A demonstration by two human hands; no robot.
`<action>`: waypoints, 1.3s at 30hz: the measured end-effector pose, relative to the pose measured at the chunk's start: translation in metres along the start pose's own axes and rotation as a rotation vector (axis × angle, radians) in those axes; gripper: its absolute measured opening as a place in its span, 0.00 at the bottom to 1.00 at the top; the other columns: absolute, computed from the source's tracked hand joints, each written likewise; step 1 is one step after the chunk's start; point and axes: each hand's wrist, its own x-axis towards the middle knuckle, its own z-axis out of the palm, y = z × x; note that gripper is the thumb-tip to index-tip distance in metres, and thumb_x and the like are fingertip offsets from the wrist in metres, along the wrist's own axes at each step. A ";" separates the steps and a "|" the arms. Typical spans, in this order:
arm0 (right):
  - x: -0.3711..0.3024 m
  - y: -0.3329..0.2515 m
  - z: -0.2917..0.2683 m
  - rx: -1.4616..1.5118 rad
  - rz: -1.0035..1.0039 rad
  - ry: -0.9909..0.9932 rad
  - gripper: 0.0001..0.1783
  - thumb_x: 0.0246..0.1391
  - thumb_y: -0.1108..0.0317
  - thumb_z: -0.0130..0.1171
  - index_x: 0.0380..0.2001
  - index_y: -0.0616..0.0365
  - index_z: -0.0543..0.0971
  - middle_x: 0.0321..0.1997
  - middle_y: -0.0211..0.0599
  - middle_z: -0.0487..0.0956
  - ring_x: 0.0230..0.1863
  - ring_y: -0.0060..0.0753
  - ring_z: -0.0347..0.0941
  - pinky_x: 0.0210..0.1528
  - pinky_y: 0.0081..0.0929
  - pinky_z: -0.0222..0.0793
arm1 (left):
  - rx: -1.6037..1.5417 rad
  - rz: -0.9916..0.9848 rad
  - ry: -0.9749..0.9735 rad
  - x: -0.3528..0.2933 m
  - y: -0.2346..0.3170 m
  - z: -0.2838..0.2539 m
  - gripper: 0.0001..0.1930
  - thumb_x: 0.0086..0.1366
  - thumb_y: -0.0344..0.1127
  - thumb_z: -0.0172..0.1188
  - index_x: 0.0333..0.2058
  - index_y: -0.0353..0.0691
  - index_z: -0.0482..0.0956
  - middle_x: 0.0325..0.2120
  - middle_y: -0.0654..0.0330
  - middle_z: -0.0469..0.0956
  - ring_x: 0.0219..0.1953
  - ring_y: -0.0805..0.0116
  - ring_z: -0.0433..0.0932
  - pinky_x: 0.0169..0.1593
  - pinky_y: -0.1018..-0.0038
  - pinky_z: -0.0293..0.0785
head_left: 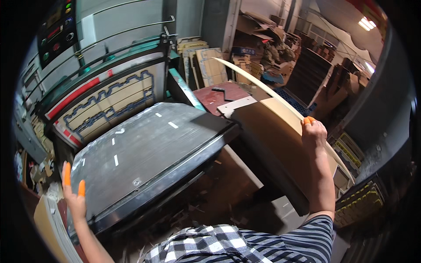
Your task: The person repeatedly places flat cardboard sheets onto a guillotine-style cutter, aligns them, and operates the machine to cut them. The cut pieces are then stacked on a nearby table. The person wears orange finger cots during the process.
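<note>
My right hand (314, 133) is at the long edge of a pale sheet (256, 81), its covered fingertips curled over that edge; how tightly they pinch, I cannot tell. The sheet is on my right, seen almost edge-on and bowed, alongside a brown board (263, 140); whether the two are one piece, I cannot tell. My left hand (76, 202) is raised near the left side of the machine's grey bed (144, 144), holding nothing, its fingers spread, two in orange covers (82, 188).

To handle this well, I judge, my right fingers should stay near the middle of that edge, firm but not crimping, since a long bend like this may whip or crease. Support from a second hand would steady it. The bed's front corner looks close enough to catch a low edge, so height helps.
</note>
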 end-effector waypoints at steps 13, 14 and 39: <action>0.086 -0.360 0.000 1.009 -0.458 -0.627 0.14 0.61 0.62 0.49 0.42 0.60 0.76 0.40 0.52 0.78 0.36 0.55 0.76 0.43 0.42 0.73 | 0.450 0.007 -0.426 0.000 0.010 0.034 0.35 0.60 0.58 0.56 0.61 0.43 0.67 0.65 0.55 0.59 0.69 0.49 0.50 0.69 0.47 0.40; 0.078 -0.380 0.019 1.184 -0.481 -0.637 0.14 0.63 0.62 0.46 0.41 0.60 0.76 0.40 0.52 0.78 0.39 0.54 0.76 0.43 0.43 0.72 | 0.474 -0.149 -0.614 -0.007 -0.012 0.042 0.37 0.62 0.61 0.52 0.65 0.47 0.61 0.66 0.55 0.57 0.69 0.49 0.50 0.69 0.47 0.39; 0.056 -0.431 -0.014 0.796 -0.487 -0.830 0.41 0.56 0.35 0.49 0.50 0.68 0.71 0.57 0.57 0.71 0.62 0.61 0.62 0.62 0.45 0.60 | 0.346 -0.353 -0.997 -0.036 -0.117 0.089 0.29 0.70 0.55 0.38 0.63 0.45 0.64 0.70 0.63 0.49 0.70 0.49 0.45 0.69 0.51 0.42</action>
